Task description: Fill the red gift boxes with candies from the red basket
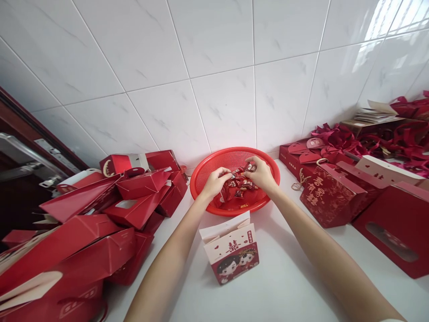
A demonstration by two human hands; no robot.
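Note:
Both hands reach into a red plastic basket (201, 197) with a perforated wall, where small wrapped candies (239, 193) lie in a loose pile. My left hand (215, 182) is at the left of the pile, thumb and fingers pinched on a small wrapped candy. On the right side, my right hand (261, 173) holds a wrapped candy (250, 167) between thumb and fingertips. A small paper gift box (233, 255) stands upright between my forearms, just in front of the basket. Its top flaps are parted, and two cartoon figures are printed on its front.
Red folded cartons (134, 210) are heaped at the left. Several red gift boxes (330, 194) stand at the right, before a mass of dark red ribbons (338, 136) and a stack of cards (377, 112). A white tiled wall (221, 107) rises behind the basket.

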